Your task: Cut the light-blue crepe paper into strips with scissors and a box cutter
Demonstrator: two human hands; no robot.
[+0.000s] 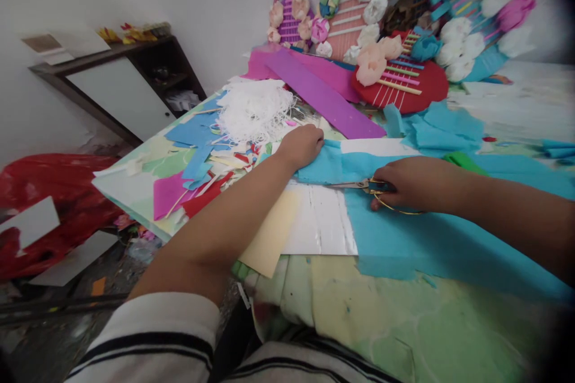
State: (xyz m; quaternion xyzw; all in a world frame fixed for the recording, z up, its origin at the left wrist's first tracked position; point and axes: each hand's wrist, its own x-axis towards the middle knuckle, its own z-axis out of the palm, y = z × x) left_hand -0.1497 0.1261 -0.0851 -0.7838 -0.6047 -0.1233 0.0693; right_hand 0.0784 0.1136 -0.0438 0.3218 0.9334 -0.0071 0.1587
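My right hand [399, 182] is closed around the handles of a pair of scissors [357, 185], whose blades point left along the edge of a blue crepe paper strip [359, 166]. At the strip's left end, my left hand [302, 146] is closed on the paper, with its fingertips mostly hidden. Below the blades lies a white board [314, 221] with scuffed lines. A larger blue crepe sheet [417, 245] spreads out beneath my right arm. Thin gold cord hangs by the scissor handles.
A heap of white shredded strands [256, 111] and coloured paper scraps lie left of my hands. Purple strips [326, 96] and a red oval decoration [431, 87] lie behind. Flower-covered stick crafts lean on the wall. A cabinet [117, 96] stands at left.
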